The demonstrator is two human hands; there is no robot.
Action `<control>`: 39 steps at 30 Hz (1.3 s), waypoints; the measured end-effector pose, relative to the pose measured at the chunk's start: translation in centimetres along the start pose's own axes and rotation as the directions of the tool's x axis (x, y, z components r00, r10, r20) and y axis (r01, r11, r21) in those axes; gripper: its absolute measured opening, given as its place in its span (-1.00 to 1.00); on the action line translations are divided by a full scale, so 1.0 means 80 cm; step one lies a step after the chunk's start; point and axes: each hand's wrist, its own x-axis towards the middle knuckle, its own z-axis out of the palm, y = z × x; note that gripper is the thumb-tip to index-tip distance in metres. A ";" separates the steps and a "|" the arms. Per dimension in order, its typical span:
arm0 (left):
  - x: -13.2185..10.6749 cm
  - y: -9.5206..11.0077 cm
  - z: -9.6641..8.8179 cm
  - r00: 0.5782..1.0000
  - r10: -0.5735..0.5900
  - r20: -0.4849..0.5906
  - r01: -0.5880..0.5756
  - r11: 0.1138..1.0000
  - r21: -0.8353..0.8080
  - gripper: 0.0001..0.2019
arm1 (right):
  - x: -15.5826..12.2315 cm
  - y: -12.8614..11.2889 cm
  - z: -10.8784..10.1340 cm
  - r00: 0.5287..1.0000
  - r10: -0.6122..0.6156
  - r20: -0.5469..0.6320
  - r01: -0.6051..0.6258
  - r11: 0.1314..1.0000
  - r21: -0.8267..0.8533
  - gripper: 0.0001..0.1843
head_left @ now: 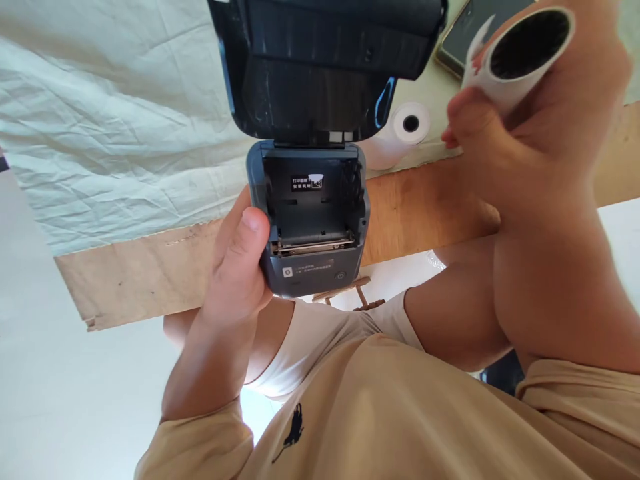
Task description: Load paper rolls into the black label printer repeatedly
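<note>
Gripping the printer (313, 217) by its left side: left hand (240, 257) has the thumb on the side wall near the bay opening, other fingers mostly hidden behind. Printer is at the counter (140, 280) edge, lid (320, 93) swung fully open away from the wearer, bay bare. Can't tell if the counter takes any of its weight.

Right hand (545, 133) is closed around a paper roll (505, 97), up and right of the printer, well apart from it. Dark core end faces the camera, loose paper tail (483, 40) sticks up. Second roll (390, 143) lies just beside the printer, phone (467, 30) behind the held roll.

Handling, my read: printer body looks like stiff plastic, light enough for one hand, maybe a bit slick. Hold by the body sides; lid hinge looks like the weak spot, so don't carry by the lid. Metal bar (315, 247) at the bay's near edge: keep fingers off. Roll should be light; firm around the core, outer wrap soft and easily creased. Take it round the outside.
</note>
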 end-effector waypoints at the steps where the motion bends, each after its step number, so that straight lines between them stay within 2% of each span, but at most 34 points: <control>1: 0.000 0.000 0.001 1.000 0.004 -0.013 -0.004 1.000 0.004 -0.48 | -0.001 0.002 0.000 0.999 -0.037 0.034 0.039 0.997 -0.065 -0.35; 3: 0.000 0.000 0.002 0.999 -0.001 -0.037 0.001 1.000 0.003 -0.48 | -0.002 0.005 -0.002 0.996 -0.073 0.048 0.076 0.995 -0.064 -0.41; 5: 0.000 0.000 0.001 0.999 -0.004 -0.046 0.004 1.000 0.000 -0.48 | -0.003 0.008 -0.005 0.995 -0.050 0.080 0.053 0.998 -0.031 -0.48; 8: 0.000 0.001 0.000 1.000 -0.003 -0.023 0.003 1.000 -0.014 -0.44 | -0.004 0.011 -0.011 0.987 -0.017 0.160 0.040 0.989 -0.144 -0.41; 10: 0.000 0.002 0.000 1.000 -0.013 -0.025 0.012 1.000 -0.017 -0.41 | -0.004 0.008 -0.016 0.976 -0.073 0.206 0.112 0.977 -0.184 -0.34; 13: 0.001 0.003 0.001 0.999 -0.018 -0.033 0.018 1.000 0.008 -0.41 | -0.005 -0.001 -0.016 0.961 -0.231 0.154 0.254 0.955 -0.152 -0.31; 15: 0.002 0.003 0.001 1.000 0.001 -0.028 -0.001 1.000 0.022 -0.41 | -0.007 -0.008 -0.009 0.950 -0.288 0.118 0.305 0.939 -0.160 -0.30; 20: 0.004 0.001 0.002 1.000 0.020 -0.016 -0.020 1.000 -0.007 -0.40 | -0.015 -0.020 0.014 0.947 -0.318 0.056 0.322 0.919 -0.226 -0.52; 25: 0.001 0.005 0.004 1.000 0.014 -0.019 -0.014 1.000 0.006 -0.37 | -0.029 -0.045 0.004 0.940 -0.340 -0.012 0.331 0.923 -0.197 -0.55; 27: -0.001 0.012 0.003 0.998 -0.050 -0.041 0.050 0.999 0.017 -0.37 | -0.038 -0.051 -0.001 0.938 -0.343 0.041 0.345 0.923 -0.173 -0.56; 30: 0.003 0.021 0.001 0.983 -0.168 -0.079 0.171 0.985 0.025 -0.37 | -0.048 -0.051 -0.003 0.917 -0.336 0.215 0.354 0.934 -0.052 -0.50; 32: 0.013 0.023 0.001 0.985 -0.143 -0.092 0.144 0.990 -0.004 -0.31 | -0.051 -0.048 -0.002 0.892 -0.339 0.300 0.350 0.937 0.018 -0.61; 34: 0.028 0.023 0.004 0.992 -0.075 -0.106 0.071 0.997 -0.034 -0.23 | -0.051 -0.045 -0.002 0.886 -0.334 0.323 0.344 0.939 0.028 -0.73; 39: 0.060 0.019 0.011 0.991 -0.062 -0.116 0.061 0.998 -0.011 -0.16 | -0.050 -0.050 -0.003 0.933 -0.214 0.290 0.219 0.976 0.015 -0.69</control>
